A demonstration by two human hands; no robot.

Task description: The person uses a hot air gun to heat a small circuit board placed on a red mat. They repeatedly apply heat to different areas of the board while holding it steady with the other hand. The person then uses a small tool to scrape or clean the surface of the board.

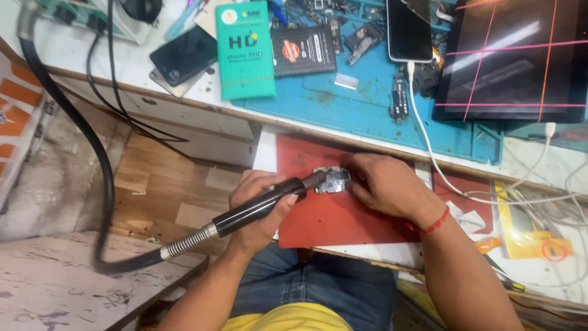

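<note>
The left hand [260, 205] is clenched around the black barrel of a hot-air wand [263, 205], fingers wrapped over the top and thumb underneath. The wand's nozzle points toward two o'clock and ends right at the edge of a small circuit board [331, 181]. From the back of the barrel a ribbed metal collar runs toward eight o'clock into a thick black hose [92, 147], which loops past a worn wooden floor and climbs toward eleven o'clock up to the bench.

The right hand [383, 184] lies palm down at three o'clock of the board, its fingertips pressing on the board's right side. Whether the fingers pinch it or only hold it flat cannot be told. A red thread bracelet [433, 224] circles that wrist.

The board rests on a red mat [324, 224], near the mat's upper middle, on a pull-out shelf just below the bench edge. At twelve o'clock of the hands, a blue work mat [367, 104] carries a green flat package [245, 52], a black package [303, 52] and loose phone parts. A dark phone [184, 55] lies at eleven o'clock, and another phone [409, 30] stands at one o'clock with a white cable [422, 122] trailing down toward four o'clock. A tablet [514, 58] with pink lines across its screen sits at two o'clock.
</note>
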